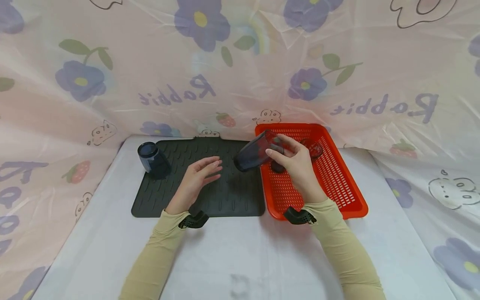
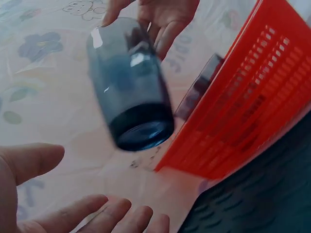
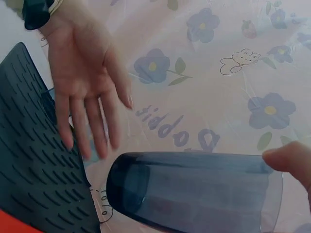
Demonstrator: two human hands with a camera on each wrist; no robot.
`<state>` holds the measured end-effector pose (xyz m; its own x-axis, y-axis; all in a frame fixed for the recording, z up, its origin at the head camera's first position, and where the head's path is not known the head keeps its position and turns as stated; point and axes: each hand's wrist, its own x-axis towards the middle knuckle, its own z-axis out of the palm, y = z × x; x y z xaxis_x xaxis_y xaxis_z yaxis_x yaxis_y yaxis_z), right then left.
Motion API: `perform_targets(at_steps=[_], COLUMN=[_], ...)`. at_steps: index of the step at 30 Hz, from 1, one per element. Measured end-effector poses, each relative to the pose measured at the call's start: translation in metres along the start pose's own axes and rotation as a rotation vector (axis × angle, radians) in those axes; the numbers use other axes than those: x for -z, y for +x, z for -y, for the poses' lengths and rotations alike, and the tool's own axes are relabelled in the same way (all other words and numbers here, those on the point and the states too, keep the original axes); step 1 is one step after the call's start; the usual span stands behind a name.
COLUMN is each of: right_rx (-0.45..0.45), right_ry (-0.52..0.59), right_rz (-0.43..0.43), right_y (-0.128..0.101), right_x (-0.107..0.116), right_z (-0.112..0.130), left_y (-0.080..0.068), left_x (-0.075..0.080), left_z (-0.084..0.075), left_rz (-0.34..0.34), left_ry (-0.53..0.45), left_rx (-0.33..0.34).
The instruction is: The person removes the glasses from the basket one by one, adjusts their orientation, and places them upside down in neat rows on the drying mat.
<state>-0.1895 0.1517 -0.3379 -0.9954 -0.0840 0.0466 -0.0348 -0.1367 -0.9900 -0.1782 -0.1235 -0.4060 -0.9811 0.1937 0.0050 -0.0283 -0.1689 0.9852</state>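
Observation:
Near its rim, my right hand [image 1: 300, 166] grips a dark blue-grey see-through glass [image 1: 255, 152], which is tilted with its base toward the left. It hangs above the seam between the black ridged mat [image 1: 225, 196] and the red basket [image 1: 348, 200]. My left hand [image 1: 198, 179] is over the mat, fingers extended and palm facing the glass, touching nothing; the left wrist view shows a gap between its fingers [image 2: 97, 213] and the glass [image 2: 131, 87]. Another dark blue glass [image 1: 154, 161] stands at the mat's left edge.
More dark glassware [image 1: 313, 149] lies in the red basket, partly hidden by my right hand. A white cloth [image 1: 232, 258] covers the table. Behind and at both sides hangs a pink printed sheet [image 1: 247, 83] with flowers and rabbits.

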Motion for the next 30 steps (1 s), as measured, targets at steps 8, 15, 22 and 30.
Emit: perform_targets(at_steps=[8,15,22,30], right_rx=[-0.029,-0.027,-0.032,-0.043], right_ry=[0.009,-0.002,-0.010,-0.008], right_rz=[-0.019,-0.021,-0.042,-0.040], right_y=[-0.003,-0.002,-0.004,-0.008], right_x=[-0.004,-0.009,-0.008,-0.003], right_z=[-0.002,-0.006,-0.008,-0.007], left_y=[0.012,0.015,0.017,0.020], left_x=[-0.021,-0.031,-0.040,-0.049], left_z=[0.009,0.010,0.012,0.014], left_rz=[0.073,0.090,0.151,0.152], left_ry=[-0.105,-0.189,-0.238,-0.294], left_rx=[0.066,0.082,0.095,0.117])
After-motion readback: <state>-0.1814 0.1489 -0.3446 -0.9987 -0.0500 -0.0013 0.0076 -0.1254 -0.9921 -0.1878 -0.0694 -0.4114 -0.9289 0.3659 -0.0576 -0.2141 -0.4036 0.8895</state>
